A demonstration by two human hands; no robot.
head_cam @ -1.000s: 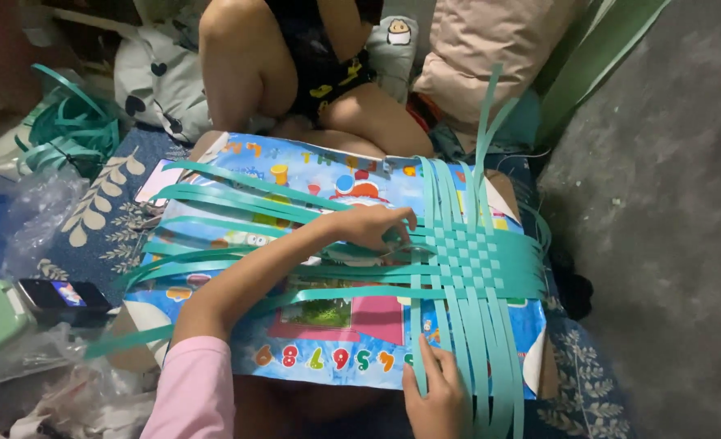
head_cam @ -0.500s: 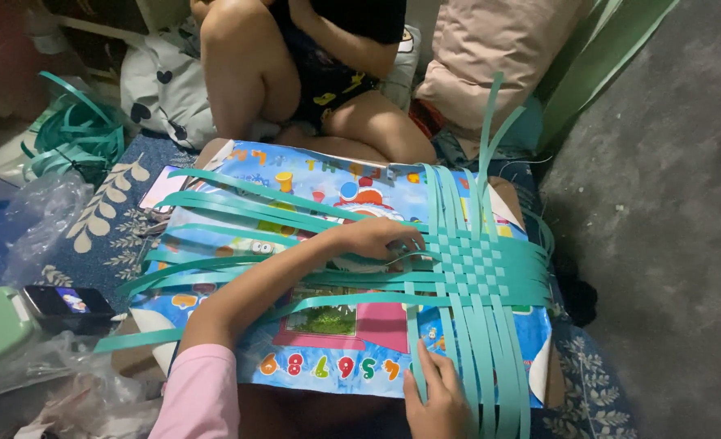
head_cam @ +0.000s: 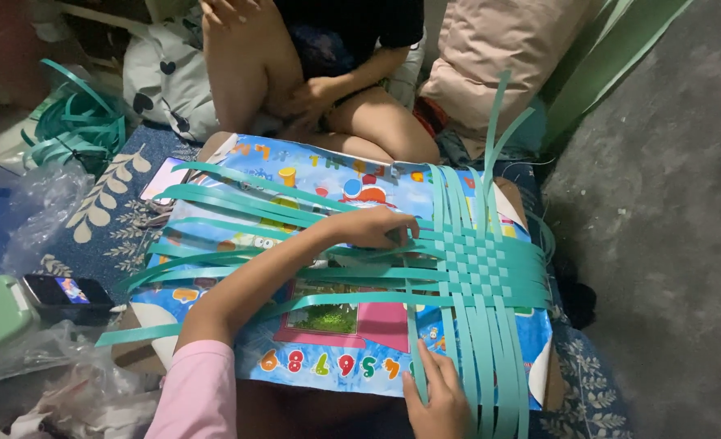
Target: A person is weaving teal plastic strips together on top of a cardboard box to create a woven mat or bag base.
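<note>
Teal strips (head_cam: 474, 268), colourful poster (head_cam: 328, 325), phone (head_cam: 63, 294)

The woven strips (head_cam: 474, 268) lie on the poster (head_cam: 352, 358), a seated person (head_cam: 328, 81) behind it, a phone (head_cam: 67, 297) to its left.

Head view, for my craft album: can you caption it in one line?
Left hand and right hand press teal strips woven into a mat on a colourful poster; another person sits opposite.

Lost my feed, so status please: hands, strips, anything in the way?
Left hand pinching strips at the weave edge. Right hand pressing down vertical strips near bottom. Seated person beyond the mat, clear of weave.
</note>
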